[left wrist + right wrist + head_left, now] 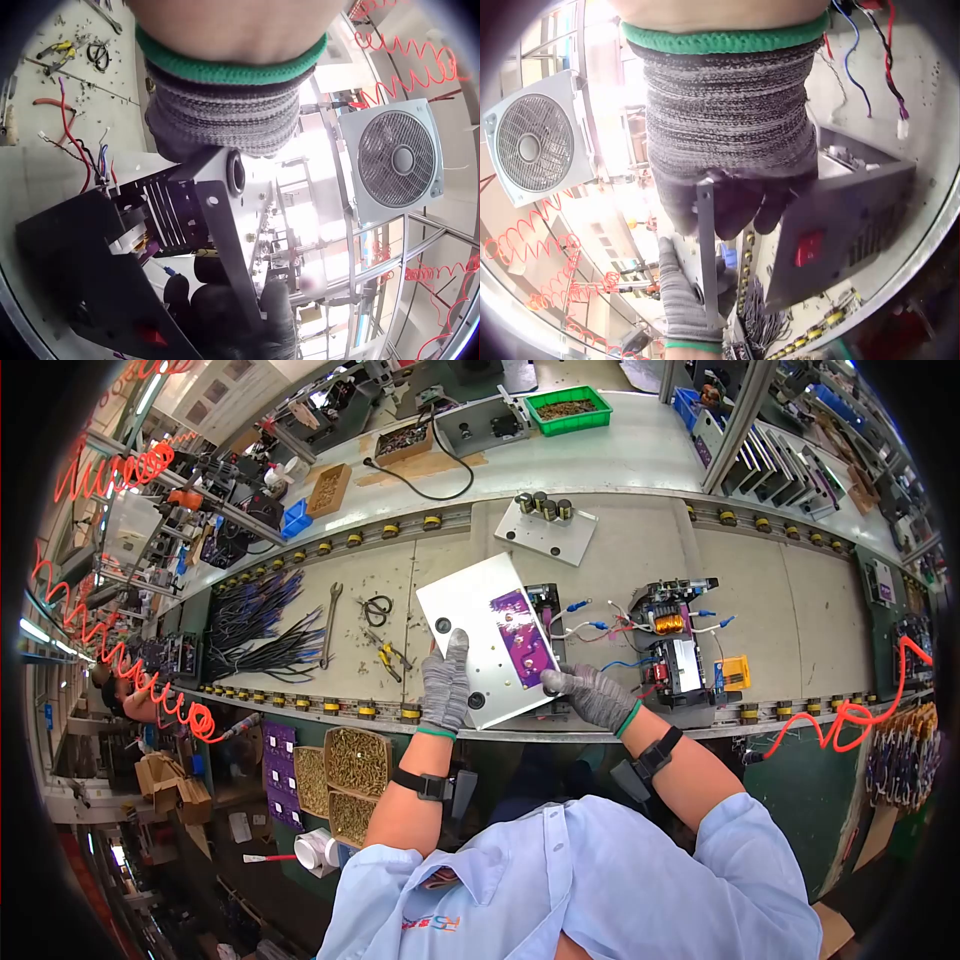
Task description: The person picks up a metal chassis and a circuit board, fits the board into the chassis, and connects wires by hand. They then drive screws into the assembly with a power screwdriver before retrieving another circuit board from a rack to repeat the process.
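Observation:
Both gloved hands hold a white metal panel [470,620] with a purple circuit board [522,638] on it, tilted above the bench. My left hand [446,685] grips its lower left side, thumb on the face; in the left wrist view the left hand [225,112] has its fingertips by the panel edge. My right hand [592,698] pinches the lower right edge; the right wrist view shows the right hand [731,135] with fingers behind that edge. Partly hidden behind the panel is a black unit [543,600]. Beside it, to the right, an opened unit [680,665] has wires attached.
Another white plate with capacitors [550,532] lies behind. To the left are black cables [250,625], a wrench [331,625], and pliers [385,652]. Roller rails [410,712] edge the bench. Boxes of screws [358,762] stand at the front left, a green bin [568,410] at the back.

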Demonstrator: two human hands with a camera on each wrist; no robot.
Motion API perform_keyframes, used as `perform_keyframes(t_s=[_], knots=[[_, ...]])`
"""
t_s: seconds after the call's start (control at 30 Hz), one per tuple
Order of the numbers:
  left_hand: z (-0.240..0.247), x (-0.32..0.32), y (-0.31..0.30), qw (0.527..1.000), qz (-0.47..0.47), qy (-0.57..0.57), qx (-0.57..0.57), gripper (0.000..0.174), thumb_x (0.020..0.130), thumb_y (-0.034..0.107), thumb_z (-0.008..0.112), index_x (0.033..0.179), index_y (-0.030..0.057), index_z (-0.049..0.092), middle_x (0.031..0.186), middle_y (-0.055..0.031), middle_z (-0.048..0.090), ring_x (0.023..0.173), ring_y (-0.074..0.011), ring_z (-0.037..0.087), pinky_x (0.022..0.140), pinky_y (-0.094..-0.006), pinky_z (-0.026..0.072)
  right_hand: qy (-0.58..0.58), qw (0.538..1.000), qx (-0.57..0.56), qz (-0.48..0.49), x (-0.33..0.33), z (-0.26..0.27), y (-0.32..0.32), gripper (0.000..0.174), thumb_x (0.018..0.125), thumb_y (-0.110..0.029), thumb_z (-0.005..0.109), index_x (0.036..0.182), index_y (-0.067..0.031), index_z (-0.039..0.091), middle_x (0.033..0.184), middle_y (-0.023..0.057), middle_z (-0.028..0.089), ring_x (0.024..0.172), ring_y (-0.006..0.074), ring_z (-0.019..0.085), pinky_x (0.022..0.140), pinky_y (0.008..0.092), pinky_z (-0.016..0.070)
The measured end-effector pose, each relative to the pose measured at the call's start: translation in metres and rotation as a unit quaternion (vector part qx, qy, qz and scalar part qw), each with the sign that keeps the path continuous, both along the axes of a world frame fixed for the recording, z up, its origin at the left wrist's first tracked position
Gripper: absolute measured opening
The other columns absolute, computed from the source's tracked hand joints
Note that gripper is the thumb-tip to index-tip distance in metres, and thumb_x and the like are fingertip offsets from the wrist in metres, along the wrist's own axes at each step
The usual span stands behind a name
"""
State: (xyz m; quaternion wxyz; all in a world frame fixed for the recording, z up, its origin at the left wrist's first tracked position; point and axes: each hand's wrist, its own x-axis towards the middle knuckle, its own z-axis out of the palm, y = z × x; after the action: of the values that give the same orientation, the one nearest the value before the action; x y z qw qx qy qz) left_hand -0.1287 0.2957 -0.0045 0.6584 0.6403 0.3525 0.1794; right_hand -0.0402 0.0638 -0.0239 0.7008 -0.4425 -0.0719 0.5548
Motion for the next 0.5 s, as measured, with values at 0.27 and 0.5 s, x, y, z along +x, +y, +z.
perform_keyframes(t_s=[0.27, 0.5], knots=[[0.055, 0.031, 0.059, 0.919, -0.381, 0.099, 0.011, 0.054, 0.087, 0.046, 0.075, 0.109, -0.0032, 0.069, 0.083, -0.0033, 0.068, 0.071, -0.0094, 0.058, 0.063, -0.0256, 0.0486, -0.528, 0.799, -0.205, 0.201, 0.050, 0.049, 0.012, 0.039, 0.087, -0.027, 0.070, 0.117, -0.0025, 0.066, 0.099, 0.0104, 0.073, 0.096, 0.0264, 0.070, 0.080, 0.0412, 0.0558], [0.003, 0.045, 0.071, 0.889, -0.448, 0.099, 0.007, 0.045, 0.087, 0.037, 0.077, 0.109, -0.0013, 0.070, 0.093, -0.0054, 0.071, 0.087, -0.0148, 0.063, 0.079, -0.0312, 0.0520, -0.640, 0.524, -0.417, 0.377, 0.027, 0.043, 0.001, 0.040, 0.095, -0.042, 0.053, 0.090, -0.0083, 0.072, 0.073, 0.0155, 0.069, 0.073, 0.0346, 0.070, 0.071, 0.0461, 0.0543]])
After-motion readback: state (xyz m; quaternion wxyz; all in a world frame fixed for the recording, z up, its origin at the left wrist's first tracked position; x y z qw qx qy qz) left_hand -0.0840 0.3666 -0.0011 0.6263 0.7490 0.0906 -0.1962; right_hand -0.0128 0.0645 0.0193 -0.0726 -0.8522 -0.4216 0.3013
